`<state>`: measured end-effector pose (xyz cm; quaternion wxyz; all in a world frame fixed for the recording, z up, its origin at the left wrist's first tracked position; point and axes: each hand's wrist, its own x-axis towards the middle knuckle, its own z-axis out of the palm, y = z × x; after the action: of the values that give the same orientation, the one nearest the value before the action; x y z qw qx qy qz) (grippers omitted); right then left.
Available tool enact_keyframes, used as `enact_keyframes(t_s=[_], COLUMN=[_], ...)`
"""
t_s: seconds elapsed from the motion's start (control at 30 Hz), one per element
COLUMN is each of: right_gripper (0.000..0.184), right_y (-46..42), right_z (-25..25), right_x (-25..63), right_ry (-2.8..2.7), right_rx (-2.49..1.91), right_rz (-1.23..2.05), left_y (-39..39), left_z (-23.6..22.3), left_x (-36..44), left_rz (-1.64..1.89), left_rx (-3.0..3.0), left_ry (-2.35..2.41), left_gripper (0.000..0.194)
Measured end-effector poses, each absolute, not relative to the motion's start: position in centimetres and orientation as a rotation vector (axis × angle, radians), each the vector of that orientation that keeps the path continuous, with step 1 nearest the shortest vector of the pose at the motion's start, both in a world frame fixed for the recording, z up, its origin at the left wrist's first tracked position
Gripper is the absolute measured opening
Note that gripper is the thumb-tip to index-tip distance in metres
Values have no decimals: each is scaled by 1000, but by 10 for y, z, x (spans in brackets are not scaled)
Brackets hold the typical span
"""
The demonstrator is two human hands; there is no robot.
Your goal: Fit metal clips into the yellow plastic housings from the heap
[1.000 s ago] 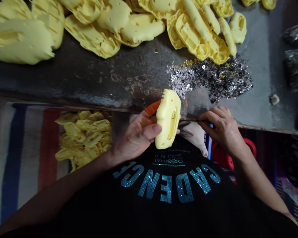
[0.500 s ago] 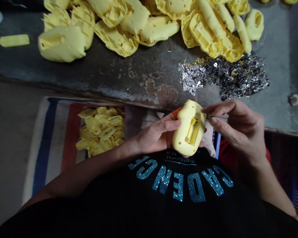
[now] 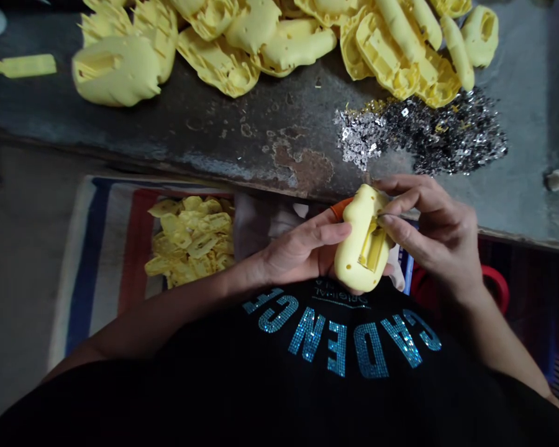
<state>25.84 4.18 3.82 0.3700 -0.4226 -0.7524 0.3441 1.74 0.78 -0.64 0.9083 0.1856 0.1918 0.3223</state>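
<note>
My left hand [image 3: 302, 248] is closed around a yellow plastic shell [image 3: 351, 248], thumb on its outer face. A long rectangular slot in the shell faces up, with thin ribs inside it. Something orange [image 3: 340, 208] sits around a finger of that hand. My right hand [image 3: 428, 223] pinches a small, thin, dark piece at the upper end of the slot. Its fingertips touch or nearly touch the shell; the piece is mostly hidden, so I cannot make out its kind. Beyond the hands, a heap of small shiny metal pieces [image 3: 466, 139] lies on the dark worktable [image 3: 205, 136].
Several more yellow shells [image 3: 293, 46] are piled along the back of the worktable. A flat yellow strip [image 3: 25, 65] lies far left. Below the table edge, more yellow parts [image 3: 190, 239] fill a spot beside a striped sheet [image 3: 88, 267]. A whitish lump [image 3: 555, 180] sits at right.
The shell has shifted slightly right in my left hand and turned a little. My right hand has moved left, bringing its pinched fingertips from the shell's edge to the slot's upper end.
</note>
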Motion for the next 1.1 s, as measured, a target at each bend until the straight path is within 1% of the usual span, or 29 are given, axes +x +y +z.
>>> enact_keyframes(t_s=[0.07,0.2,0.33,0.47,0.5,0.6,0.7,0.87,1.0,1.1], right_gripper=[11,12,15,10,11,27,39,43,44,43], right_y=[38,31,26,20,19,16,15,17,17,16], right_z=[37,36,37,37,37,36,35,34,33,31], right_x=[257,254,250,252,254,262,270,271,269,270], right_ry=[-1921,-1940,-2031,-2129,-2158,-2210,-2218,-2269,-2265,-2234], right_rx=[-1088,-1068,-1115,-1119,-1117,-1101,-1075,-1020,-929,-909], right_rz=[815,667,487,312,270,172,102,47,53,24], left_y=[8,5,3,5,6,9,10,8,7,6], left_z=[-8,-12,-13,-14,-13,-9,-5,-4,-5,-5], left_x=[18,20,21,20,20,18,17,18,19,18], left_rz=[665,717,753,731,710,650,630,634,607,608], left_rx=[391,406,402,397,403,414,414,420,452,451], left_ry=[401,448,509,475,454,395,381,396,362,371], left_gripper=[77,71,78,79,81,89,88,83,96,96])
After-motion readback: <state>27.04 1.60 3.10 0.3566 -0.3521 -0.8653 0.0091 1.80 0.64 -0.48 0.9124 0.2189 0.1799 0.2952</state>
